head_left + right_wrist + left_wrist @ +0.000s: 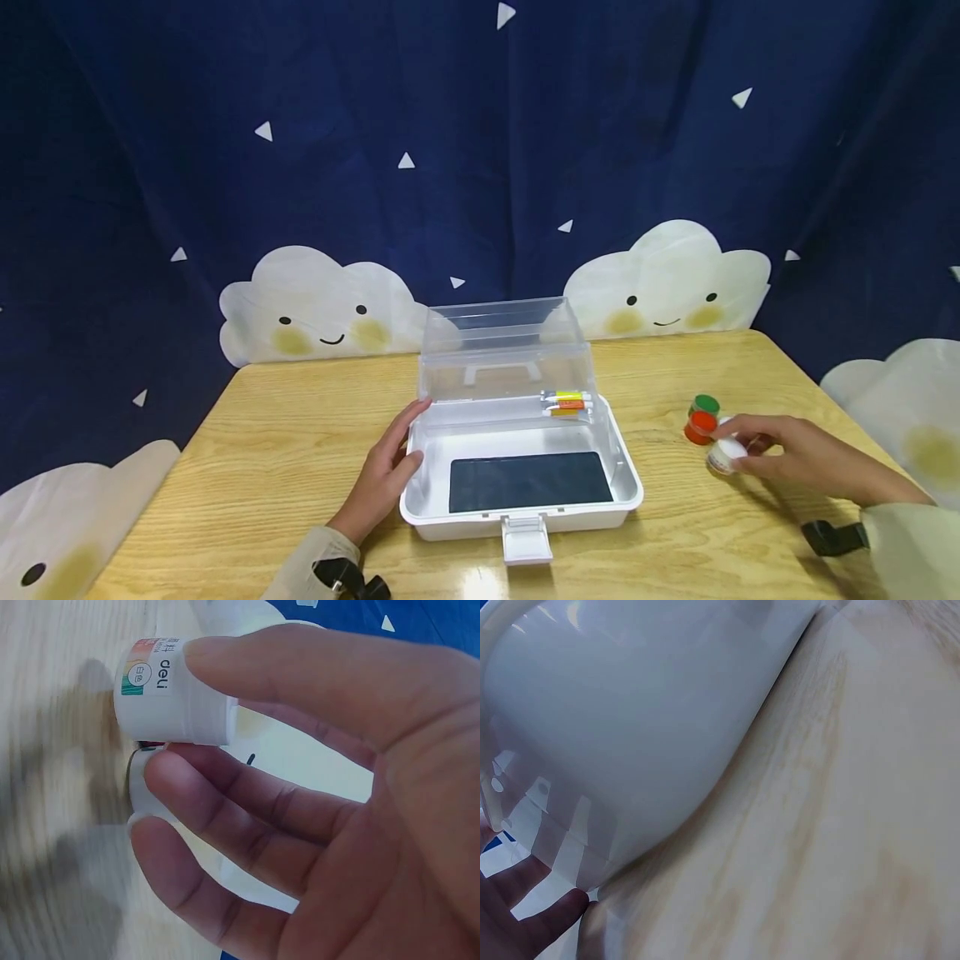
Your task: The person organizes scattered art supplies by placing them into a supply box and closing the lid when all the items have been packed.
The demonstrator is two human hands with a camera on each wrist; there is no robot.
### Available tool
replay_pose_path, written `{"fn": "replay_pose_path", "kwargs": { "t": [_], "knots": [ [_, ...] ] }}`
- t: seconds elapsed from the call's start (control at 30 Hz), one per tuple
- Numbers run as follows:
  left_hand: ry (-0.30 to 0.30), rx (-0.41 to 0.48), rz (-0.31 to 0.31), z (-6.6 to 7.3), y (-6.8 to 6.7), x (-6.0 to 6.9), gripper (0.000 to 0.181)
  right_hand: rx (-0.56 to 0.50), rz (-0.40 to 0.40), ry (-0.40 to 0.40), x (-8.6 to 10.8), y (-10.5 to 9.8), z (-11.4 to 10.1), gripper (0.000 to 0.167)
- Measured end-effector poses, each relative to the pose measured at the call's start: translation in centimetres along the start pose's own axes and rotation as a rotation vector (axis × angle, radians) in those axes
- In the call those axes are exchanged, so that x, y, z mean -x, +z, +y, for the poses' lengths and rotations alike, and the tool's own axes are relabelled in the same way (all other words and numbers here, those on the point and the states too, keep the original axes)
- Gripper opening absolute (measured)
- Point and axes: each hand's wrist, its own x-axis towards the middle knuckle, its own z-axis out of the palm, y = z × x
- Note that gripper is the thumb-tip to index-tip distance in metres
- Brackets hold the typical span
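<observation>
My right hand pinches a white paint jar at the right of the table. In the right wrist view the thumb lies against this labelled jar, with fingertips at its other side. Beside it stand a red paint jar and a green-lidded jar; a further white jar shows partly behind the fingers. My left hand rests its fingers on the left rim of a white storage box, whose clear lid stands raised. In the left wrist view, fingertips touch the box wall.
Inside the box lie a dark flat panel and, at the back right, several small coloured tubes or pens. The white front latch hangs down. A navy curtain with white clouds hangs behind the wooden table.
</observation>
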Motion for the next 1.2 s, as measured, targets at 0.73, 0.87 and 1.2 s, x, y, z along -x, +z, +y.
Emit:
{"fn": "replay_pose_path", "kwargs": {
  "t": [0.73,0.87,1.2],
  "knots": [
    [0.033,-0.026,0.007,3.4,-0.1,-0.1,0.063,-0.087,-0.017,-0.010,-4.4,-0.6,-2.8,0.027],
    [0.019,-0.026,0.002,3.3,-0.1,-0.1,0.063,-0.105,-0.019,0.006,-5.4,-0.7,-3.5,0.027],
    [0.027,-0.009,0.014,0.1,0.1,-0.1,0.069,-0.107,0.016,0.163,-7.9,-1.4,-4.8,0.029]
  ]
}}
